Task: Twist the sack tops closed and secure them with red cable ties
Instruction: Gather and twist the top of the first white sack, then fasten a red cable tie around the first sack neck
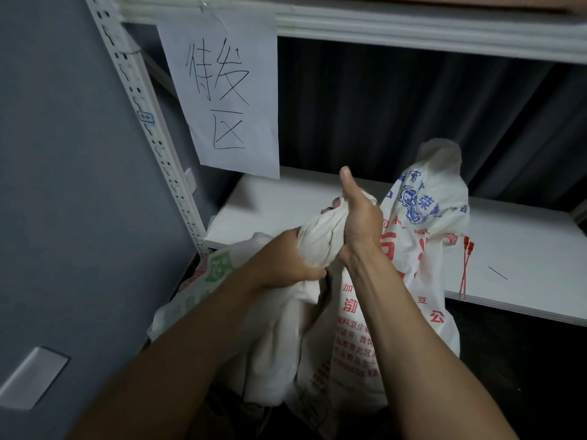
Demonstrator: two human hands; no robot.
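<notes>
A plain white cloth sack (pixel 279 338) stands in front of me, its top bunched into a thick neck. My right hand (pixel 359 217) grips the upper end of that neck, thumb pointing up. Lower down, my left hand (pixel 286 265) holds the gathered cloth. Just to the right stands a printed woven sack (pixel 422 223) with red and blue lettering, its top raised and loose. Red cable ties (pixel 466 265) lie on the white shelf (pixel 524 249), right of the printed sack, hanging slightly over its front edge.
A sack with green print (pixel 216 268) leans at the left behind my left arm. A paper sign (pixel 225 93) hangs from the upper shelf (pixel 413 30). A perforated white upright (pixel 149 128) stands against the grey wall. A dark curtain (pixel 413 115) backs the shelf.
</notes>
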